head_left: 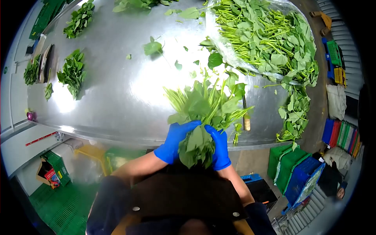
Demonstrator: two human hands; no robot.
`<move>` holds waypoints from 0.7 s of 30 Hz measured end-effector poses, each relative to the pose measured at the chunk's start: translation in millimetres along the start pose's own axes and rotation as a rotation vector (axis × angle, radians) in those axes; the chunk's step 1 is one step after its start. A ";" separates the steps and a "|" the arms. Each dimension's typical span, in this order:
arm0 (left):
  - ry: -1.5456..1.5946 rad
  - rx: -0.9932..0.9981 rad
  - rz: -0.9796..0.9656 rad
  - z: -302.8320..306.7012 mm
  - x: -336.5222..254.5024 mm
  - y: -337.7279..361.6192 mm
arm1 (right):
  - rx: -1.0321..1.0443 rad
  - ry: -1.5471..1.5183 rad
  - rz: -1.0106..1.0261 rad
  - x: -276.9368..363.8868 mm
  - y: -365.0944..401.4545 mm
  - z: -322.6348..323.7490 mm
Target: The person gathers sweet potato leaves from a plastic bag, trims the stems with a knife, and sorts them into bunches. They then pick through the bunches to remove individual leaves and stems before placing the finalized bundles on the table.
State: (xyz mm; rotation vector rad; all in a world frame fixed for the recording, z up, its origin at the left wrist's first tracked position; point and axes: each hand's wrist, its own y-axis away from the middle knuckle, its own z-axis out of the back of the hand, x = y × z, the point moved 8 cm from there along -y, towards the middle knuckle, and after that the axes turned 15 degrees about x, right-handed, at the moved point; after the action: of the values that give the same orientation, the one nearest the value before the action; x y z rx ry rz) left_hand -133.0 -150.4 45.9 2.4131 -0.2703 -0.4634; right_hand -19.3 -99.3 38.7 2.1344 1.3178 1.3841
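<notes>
- The left hand [177, 141] and the right hand [219, 149], both in blue gloves, sit close together in front of the person's chest. Each is clamped on one flank of the same bunch of greens [197, 145], and the fingertips nearly meet over the top of it.
- The bunch is held between the two palms, off the surface, at the near edge of the steel tabletop [117, 102].
- Its long axis runs away from the body. The leafy end is gathered at the hands and droops back toward the person, while the pale stems [174, 100] fan out beyond the hands, up and a little to the left over the steel.
- Neither hand is clearly the nearer one to the bunch, since each grips its own side. The right hand appears to sit a touch closer to the body than the left.
- Just right of the bunch, a slim tool with a pale handle [246, 123], possibly a knife, lies on the tabletop. Its length also points away from the person, and it is nearer the right hand.
- Farther out, loose leaves [152, 47] are scattered across the middle of the tabletop.
- At the far right, a large heap of greens [270, 39] lies on a clear plastic sheet [225, 51], well apart from the hands.
- Along the left side, small bundles [72, 73] lie separately, farther from the hands than anything on the right.
</notes>
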 end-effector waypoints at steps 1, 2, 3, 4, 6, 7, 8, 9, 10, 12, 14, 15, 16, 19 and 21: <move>-0.063 0.018 -0.091 11.2 2.5 -8.5 | -0.006 0.161 0.130 12.5 -1.4 -5.1; -0.296 0.094 -0.144 18.4 -0.1 -16.1 | -0.014 0.322 0.269 26.6 -1.7 -10.8; -0.539 0.147 -0.215 25.3 -2.6 -22.2 | 0.012 0.034 0.118 -8.8 -15.8 7.0; -0.757 0.178 -0.304 11.0 -17.8 -20.9 | 0.031 -0.083 -0.057 -29.2 -25.6 10.1; 0.131 -0.023 0.094 6.2 5.0 -6.4 | 0.031 -0.222 -0.125 -26.4 -8.7 2.8; 0.069 -0.026 0.048 -8.0 -2.3 5.8 | 0.019 -0.141 -0.100 -14.9 5.2 -4.2; 0.027 -0.067 0.086 -1.4 0.7 5.1 | 0.020 -0.056 -0.060 0.3 10.8 -13.3; -0.019 -0.102 0.114 4.2 0.3 2.6 | 0.026 0.034 -0.011 12.3 9.7 -19.3; -0.057 -0.139 0.144 8.7 3.3 3.7 | 0.031 -0.059 -0.061 0.4 4.6 -15.5; -0.150 0.021 0.014 -6.5 -2.2 3.0 | 0.034 -0.240 -0.171 -24.1 -3.8 -8.2; -0.145 0.059 0.043 6.8 6.0 0.0 | 0.035 -0.072 -0.073 -8.5 10.8 -8.4; 0.085 0.055 0.126 -25.1 0.5 15.8 | 0.028 0.030 -0.034 -3.4 11.2 -8.0; 0.106 0.091 0.143 -22.0 3.1 11.1 | 0.023 0.136 0.011 3.7 10.4 -9.0; 0.253 0.152 0.240 6.5 21.1 -9.5 | 0.068 -0.217 -0.120 -26.6 2.5 -5.6; 0.183 0.074 0.205 11.6 12.3 3.3 | 0.098 -0.283 -0.155 -26.4 8.5 -17.3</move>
State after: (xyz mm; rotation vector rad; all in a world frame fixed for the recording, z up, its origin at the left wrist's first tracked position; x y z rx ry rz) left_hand -126.5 -163.3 36.5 2.4468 -0.4553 -0.1410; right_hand -32.5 -129.2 37.5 2.1407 1.4253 0.9361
